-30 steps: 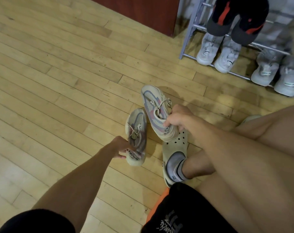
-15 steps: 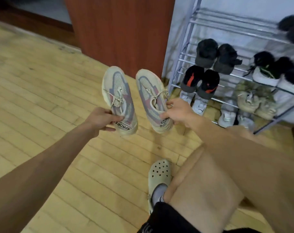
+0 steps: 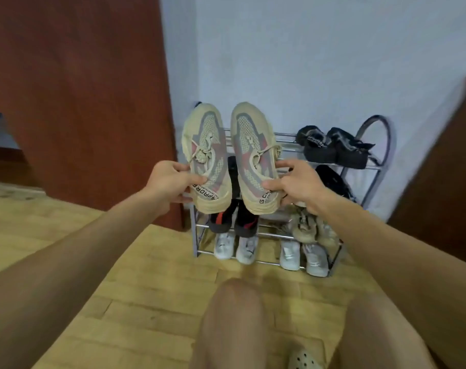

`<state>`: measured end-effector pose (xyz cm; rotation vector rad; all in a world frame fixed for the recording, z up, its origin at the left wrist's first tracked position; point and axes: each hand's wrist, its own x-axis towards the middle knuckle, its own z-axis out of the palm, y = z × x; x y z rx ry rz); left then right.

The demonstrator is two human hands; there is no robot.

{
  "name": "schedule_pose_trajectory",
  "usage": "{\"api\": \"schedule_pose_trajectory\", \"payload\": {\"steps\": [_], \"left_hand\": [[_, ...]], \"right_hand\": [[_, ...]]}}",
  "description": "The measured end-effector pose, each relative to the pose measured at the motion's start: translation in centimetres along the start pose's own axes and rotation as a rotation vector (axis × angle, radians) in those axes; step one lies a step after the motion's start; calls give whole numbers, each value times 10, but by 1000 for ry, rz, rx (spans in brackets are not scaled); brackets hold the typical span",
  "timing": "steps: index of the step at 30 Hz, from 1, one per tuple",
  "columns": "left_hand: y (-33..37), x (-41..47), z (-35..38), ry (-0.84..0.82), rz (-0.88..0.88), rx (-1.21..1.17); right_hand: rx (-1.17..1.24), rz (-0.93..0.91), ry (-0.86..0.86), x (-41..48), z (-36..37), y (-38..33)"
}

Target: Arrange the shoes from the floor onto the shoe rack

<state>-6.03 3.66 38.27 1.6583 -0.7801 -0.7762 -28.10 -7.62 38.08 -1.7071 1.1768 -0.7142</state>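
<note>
I hold a pair of beige mesh sneakers with grey and pink panels in the air in front of the metal shoe rack (image 3: 375, 166). My left hand (image 3: 170, 182) grips the left sneaker (image 3: 206, 155) at its heel collar. My right hand (image 3: 293, 183) grips the right sneaker (image 3: 253, 155) the same way. Both shoes point toes up and hide the left half of the rack's top shelf.
Black shoes (image 3: 333, 146) sit on the right of the rack's top shelf. Lower shelves hold black-and-red shoes (image 3: 231, 221), beige sneakers (image 3: 310, 230) and white sneakers (image 3: 235, 247). A brown door (image 3: 80, 89) stands left, dark furniture (image 3: 444, 169) right. My knees and a clog (image 3: 303, 359) are below.
I have lifted both sneakers from the wooden floor up to the height of the rack's top shelf. My view has swung up toward the rack and wall.
</note>
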Motion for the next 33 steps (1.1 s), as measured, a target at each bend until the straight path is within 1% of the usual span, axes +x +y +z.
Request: {"api": "schedule_pose_trajectory", "payload": {"steps": [6,11,17,20,24,27,31,33], "left_hand": [[49,73,54,-54,37,1],[61,139,77,-90,27,33],[55,202,88,-99,24,121],[47,224,88,-71,45,174],[34,236,96,-48,74,128],[29,232,102,-67,87,145],[32,218,96,-80,95,175],[35,203,92,-53,154,246]], "right_hand": [[170,53,39,62,-45,-15],[169,83,50,121,-56,-15],[183,129,23,178,-45,-3],[123,137,17,197,-37,7],[-41,77,100,209,-26,18],[-114,50,122,205,-23,16],[-149,50,85,189,-24,11],[-184,40,105,178,-26,11]]}}
